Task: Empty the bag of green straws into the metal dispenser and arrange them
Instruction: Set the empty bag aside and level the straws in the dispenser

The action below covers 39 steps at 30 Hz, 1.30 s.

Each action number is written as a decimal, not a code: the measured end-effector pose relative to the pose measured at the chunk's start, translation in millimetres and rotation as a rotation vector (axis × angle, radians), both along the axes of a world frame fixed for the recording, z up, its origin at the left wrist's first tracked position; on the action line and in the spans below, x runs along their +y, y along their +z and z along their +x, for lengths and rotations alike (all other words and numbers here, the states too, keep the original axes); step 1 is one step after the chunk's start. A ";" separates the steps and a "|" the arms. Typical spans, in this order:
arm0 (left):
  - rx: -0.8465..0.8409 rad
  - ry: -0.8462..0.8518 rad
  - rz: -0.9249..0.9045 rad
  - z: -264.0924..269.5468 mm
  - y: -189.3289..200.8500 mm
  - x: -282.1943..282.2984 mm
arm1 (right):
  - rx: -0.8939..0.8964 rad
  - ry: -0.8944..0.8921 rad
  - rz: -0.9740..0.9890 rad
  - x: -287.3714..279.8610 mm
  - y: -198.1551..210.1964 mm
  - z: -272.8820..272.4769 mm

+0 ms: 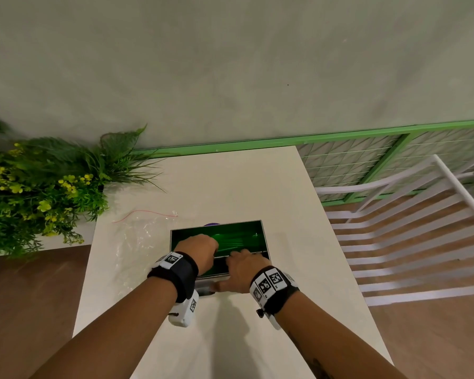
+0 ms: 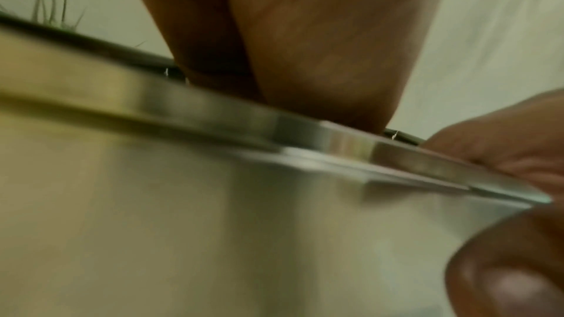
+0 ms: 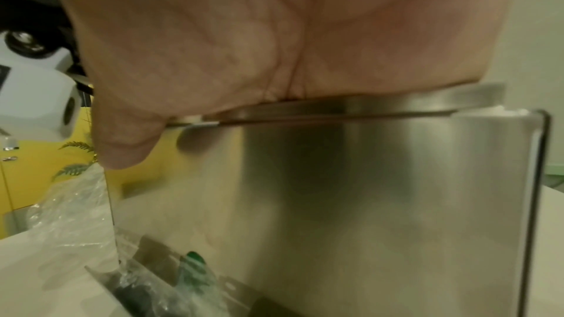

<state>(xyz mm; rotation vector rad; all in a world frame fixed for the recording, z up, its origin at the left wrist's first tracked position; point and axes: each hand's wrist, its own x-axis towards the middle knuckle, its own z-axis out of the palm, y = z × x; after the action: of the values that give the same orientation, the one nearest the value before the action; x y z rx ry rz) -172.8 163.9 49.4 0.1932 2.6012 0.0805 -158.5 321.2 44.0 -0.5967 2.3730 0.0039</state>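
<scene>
Pale wall point(image 1: 230, 64) rises behind a cream table point(image 1: 230, 187), with leafy yellow-flowered plants point(image 1: 39, 187) to its left and a white slatted chair point(image 1: 408, 242) to its right. Mid-table stands the metal box point(image 1: 263, 233), open on top, its brushed steel sides reflecting the green straws point(image 1: 238, 239) lying inside. An empty clear bag point(image 1: 137, 236) lies just beside it. The left hand point(image 1: 197, 248) reaches into the box, its grip hidden. The right hand point(image 1: 244, 269) lies with relaxed fingers over the near rim, thumb down the front.

Metal dispenser point(image 1: 265, 243) stood open at lower centre of the head view, green straws point(image 1: 237, 240) lying inside; empty clear bag point(image 1: 137, 236) lay flat to its left.
</scene>
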 end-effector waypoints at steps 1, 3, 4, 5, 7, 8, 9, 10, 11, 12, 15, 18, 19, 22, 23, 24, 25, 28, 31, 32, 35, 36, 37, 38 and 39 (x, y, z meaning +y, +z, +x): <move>-0.019 -0.007 -0.009 -0.2 -0.1 0.5 | -0.003 -0.005 -0.029 1.0 2.4 1.2; -0.041 -0.020 -0.016 -1.6 -1.6 2.3 | -0.012 -0.016 -0.067 2.0 6.0 1.7; -0.050 -0.022 -0.019 -2.9 -2.6 3.0 | -0.008 -0.009 -0.072 2.1 6.6 1.3; -0.056 -0.018 -0.021 -3.3 -3.1 3.4 | 0.002 0.008 -0.070 2.3 6.3 1.2; -0.034 -0.009 -0.039 -3.9 -3.4 3.6 | 0.022 0.057 -0.037 2.4 4.3 1.4; -0.004 0.001 -0.048 -3.4 -3.3 3.7 | 0.032 0.076 -0.018 2.5 4.0 1.9; 0.040 0.010 -0.050 -2.6 -3.3 3.5 | 0.043 0.085 0.000 2.3 3.2 2.0; 0.091 0.015 -0.043 -1.4 -5.1 3.0 | 0.051 0.085 0.013 2.3 3.1 2.4; 0.130 0.018 -0.038 0.8 -6.7 2.9 | 0.055 0.078 0.024 1.8 3.1 3.0; 0.144 0.016 -0.042 2.5 -7.6 3.4 | 0.051 0.065 0.028 1.2 3.5 3.2; 0.037 0.002 -0.065 5.6 -10.1 2.2 | 0.004 0.025 0.028 -1.2 6.4 3.8; -0.038 0.021 -0.071 4.3 -5.6 -1.4 | -0.046 0.016 0.017 -0.9 9.4 0.0; -0.016 0.040 -0.065 3.8 -3.9 -2.7 | -0.067 0.002 0.009 0.3 10.6 -2.0; 0.031 0.084 -0.112 6.6 3.1 -6.3 | -0.039 -0.037 -0.011 5.2 14.9 -5.9; -0.002 0.088 -0.138 7.4 4.9 -6.8 | -0.029 -0.039 0.008 6.8 16.8 -6.3; -0.050 0.090 -0.160 7.2 4.8 -6.2 | -0.039 -0.037 0.033 7.5 18.3 -5.6; -0.097 0.087 -0.171 5.5 3.4 -4.9 | -0.056 -0.030 0.056 7.5 20.0 -4.5; -0.197 0.089 -0.171 1.2 6.0 -0.7 | -0.085 0.002 0.077 6.3 24.4 -1.9; -0.097 0.104 -0.156 0.7 7.1 1.4 | -0.081 0.005 0.050 8.3 27.2 -1.6; -0.026 0.100 -0.144 1.6 7.7 1.6 | -0.068 -0.002 0.034 9.6 27.9 -1.8; 0.084 0.126 -0.061 3.2 2.3 1.6 | -0.031 -0.052 -0.041 12.5 23.8 -2.9; 0.063 0.138 -0.049 2.8 -0.5 1.6 | -0.022 -0.065 -0.066 12.8 21.9 -3.8; 0.020 0.142 -0.056 3.1 -2.6 1.3 | -0.022 -0.073 -0.080 12.9 21.5 -4.4; -0.024 0.135 -0.076 4.2 -3.8 0.3 | -0.033 -0.072 -0.074 12.2 22.0 -5.2; -0.049 0.127 -0.094 5.4 -4.7 -1.4 | -0.055 -0.061 -0.052 11.3 23.4 -5.2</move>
<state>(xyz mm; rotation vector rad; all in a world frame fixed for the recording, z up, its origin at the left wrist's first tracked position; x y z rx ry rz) -167.4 162.5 44.7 -0.0081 2.5599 0.0076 -163.7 332.5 67.4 -0.5415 2.3434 -0.1003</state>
